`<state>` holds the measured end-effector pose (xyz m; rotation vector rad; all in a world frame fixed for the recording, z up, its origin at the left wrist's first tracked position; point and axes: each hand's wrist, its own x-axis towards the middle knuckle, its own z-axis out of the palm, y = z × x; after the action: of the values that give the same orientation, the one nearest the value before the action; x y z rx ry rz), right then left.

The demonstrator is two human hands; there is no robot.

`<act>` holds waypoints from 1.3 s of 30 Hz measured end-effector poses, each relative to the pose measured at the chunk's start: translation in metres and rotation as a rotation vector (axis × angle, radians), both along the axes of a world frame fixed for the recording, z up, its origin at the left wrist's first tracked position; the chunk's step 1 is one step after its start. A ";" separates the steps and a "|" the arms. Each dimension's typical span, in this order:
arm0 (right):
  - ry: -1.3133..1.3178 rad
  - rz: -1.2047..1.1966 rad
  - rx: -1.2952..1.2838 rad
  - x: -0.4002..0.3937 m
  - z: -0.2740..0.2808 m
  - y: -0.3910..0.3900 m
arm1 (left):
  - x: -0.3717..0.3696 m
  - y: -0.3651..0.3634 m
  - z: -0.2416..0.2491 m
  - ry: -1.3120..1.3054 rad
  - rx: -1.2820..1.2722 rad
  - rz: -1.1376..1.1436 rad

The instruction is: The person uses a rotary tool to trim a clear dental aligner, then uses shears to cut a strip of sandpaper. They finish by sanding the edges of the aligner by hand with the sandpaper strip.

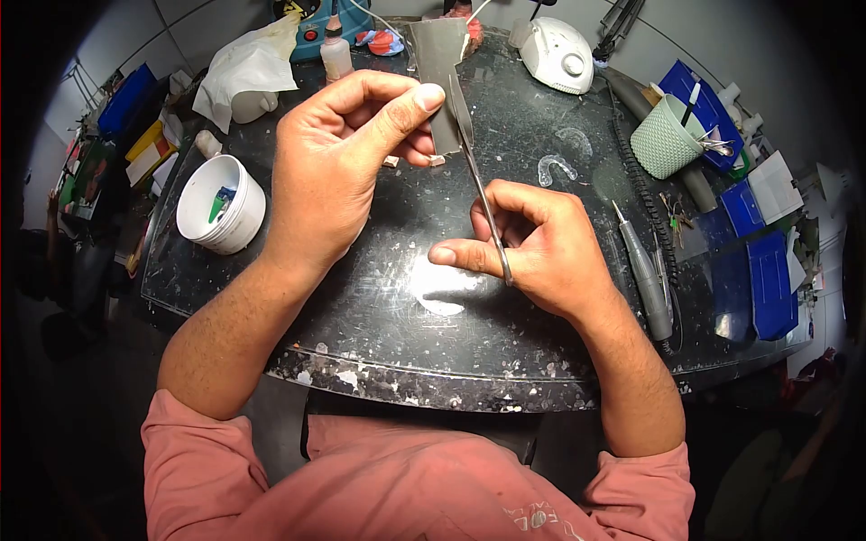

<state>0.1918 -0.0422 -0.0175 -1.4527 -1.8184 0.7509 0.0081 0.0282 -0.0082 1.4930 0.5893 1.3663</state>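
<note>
Facing the tabletop's (379, 307) far edge, left hand (329, 149) pinches a grey sheet (438, 54); right hand (546, 239) grasps a metal tool (481, 180).

A metal tool (475, 171) slants along the edge of a grey sheet (438, 56).

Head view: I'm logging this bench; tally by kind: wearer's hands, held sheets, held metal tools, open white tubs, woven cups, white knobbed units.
Hands: 2 (left hand, right hand)
Held grey sheet: 1
Held metal tool: 1
White tub: 1
Woven cup: 1
White knobbed unit: 1
Total: 7
</note>
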 end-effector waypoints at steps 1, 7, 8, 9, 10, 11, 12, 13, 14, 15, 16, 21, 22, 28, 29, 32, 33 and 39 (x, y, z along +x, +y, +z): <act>0.002 -0.004 -0.002 0.000 0.000 0.000 | 0.000 0.000 0.000 -0.001 -0.006 -0.002; 0.047 -0.013 -0.003 0.001 -0.005 0.001 | -0.001 0.000 0.000 0.005 0.002 0.005; 0.072 -0.012 -0.006 0.001 -0.006 0.002 | -0.001 0.000 0.000 0.006 0.002 0.005; 0.072 -0.011 -0.006 0.001 -0.005 0.002 | -0.001 0.001 0.000 0.001 0.002 0.001; 0.044 -0.015 0.013 0.002 -0.005 0.002 | -0.001 0.001 0.000 -0.004 0.002 -0.003; 0.015 -0.019 0.033 0.002 -0.005 0.002 | -0.001 0.001 0.000 -0.004 0.003 -0.003; 0.015 -0.019 0.033 0.002 -0.005 0.002 | -0.002 0.001 0.000 0.002 0.002 -0.002; 0.028 -0.019 0.019 0.002 -0.005 0.002 | -0.002 0.001 0.000 0.008 0.001 -0.002; 0.041 -0.020 0.005 0.002 -0.005 0.002 | -0.002 0.000 0.001 0.008 0.001 -0.003; 0.041 -0.020 0.006 0.003 -0.005 0.002 | -0.001 0.000 0.001 0.010 -0.002 0.001; 0.041 -0.018 0.008 0.003 -0.006 0.002 | -0.001 0.000 0.001 0.011 -0.005 0.005; 0.026 -0.022 0.026 0.002 -0.004 0.002 | -0.002 0.000 0.000 0.008 -0.018 -0.002; 0.027 -0.014 0.023 0.002 -0.005 0.002 | -0.002 0.000 0.000 0.011 -0.016 -0.003; 0.039 0.007 0.028 0.001 -0.008 0.002 | -0.003 0.001 0.000 0.003 -0.038 -0.005; 0.029 0.007 0.027 0.001 -0.008 0.002 | -0.003 0.001 -0.001 0.002 -0.038 -0.005; 0.057 0.002 -0.001 0.000 -0.007 0.001 | -0.001 0.001 -0.003 0.010 -0.022 -0.017; 0.057 0.002 -0.002 0.000 -0.007 0.001 | 0.000 -0.001 -0.001 0.002 -0.007 -0.013; 0.031 0.009 0.012 0.001 -0.006 0.001 | 0.000 0.000 -0.004 -0.010 0.026 0.003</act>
<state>0.1931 -0.0412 -0.0235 -1.4189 -1.8043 0.7620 0.0077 0.0282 -0.0118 1.5051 0.5696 1.3878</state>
